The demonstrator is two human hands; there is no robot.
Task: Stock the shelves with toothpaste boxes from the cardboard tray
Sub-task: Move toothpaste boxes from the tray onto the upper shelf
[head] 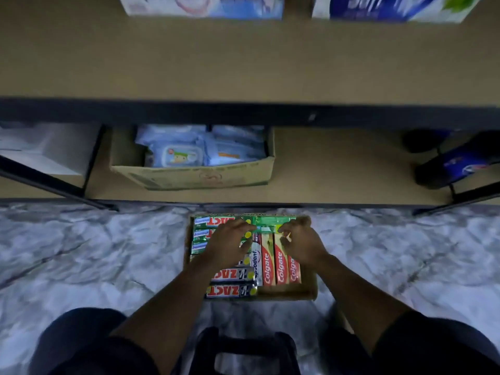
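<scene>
A shallow cardboard tray (286, 293) lies on the marble floor in front of the shelves. It is packed with toothpaste boxes: green Zact boxes (205, 221) at the far left, dark Zact boxes (230, 290) at the near left, one Pepsodent box (256, 263) and red Colgate boxes (281, 266). Both my hands are over the tray's far half. My left hand (230, 240) and my right hand (301, 243) curl their fingers at the two ends of a small green toothpaste box (266, 229) lying crosswise between them.
The wide upper shelf board (243, 63) holds large toothpaste cartons (200, 6) at its back. On the lower shelf (338, 171) stand a cardboard box of blue wipe packs (194, 175) and dark packages (460, 161) at the right. A black stool (243, 347) sits between my knees.
</scene>
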